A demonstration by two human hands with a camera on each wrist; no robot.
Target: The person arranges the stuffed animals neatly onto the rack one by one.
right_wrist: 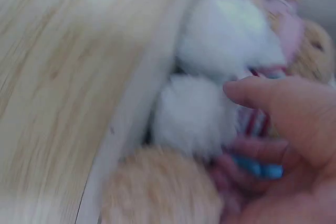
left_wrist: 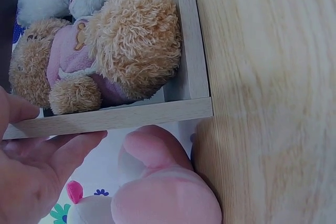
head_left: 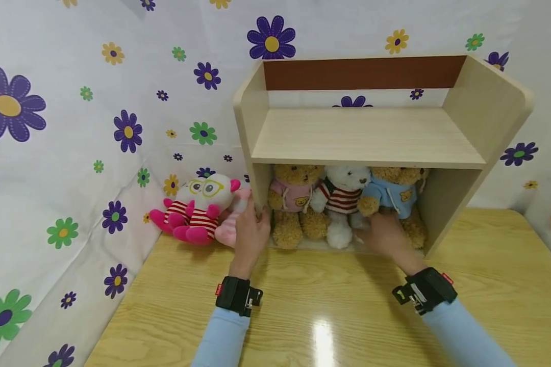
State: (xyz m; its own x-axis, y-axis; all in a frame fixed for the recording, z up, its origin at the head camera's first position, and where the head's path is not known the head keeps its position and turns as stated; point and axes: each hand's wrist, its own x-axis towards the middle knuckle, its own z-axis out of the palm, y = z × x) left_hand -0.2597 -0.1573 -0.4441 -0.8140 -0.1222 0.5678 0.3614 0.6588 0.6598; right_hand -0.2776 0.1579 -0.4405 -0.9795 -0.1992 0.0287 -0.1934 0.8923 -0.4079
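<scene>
A pale wooden shelf stands on the table with three teddy bears in its lower compartment. My left hand grips its left side panel, thumb inside and fingers outside. A brown bear in a pink hoodie sits beside that panel. The white bear in a striped sweater is in the middle, and the brown bear in a blue hoodie on the right. My right hand reaches in between these two, thumb and fingers around the white bear's leg; this wrist view is blurred.
Left of the shelf, a white-and-pink plush toy with yellow glasses and a pink plush toy sit close against the outer panel. A flowered cloth hangs behind. The wooden table extends in front.
</scene>
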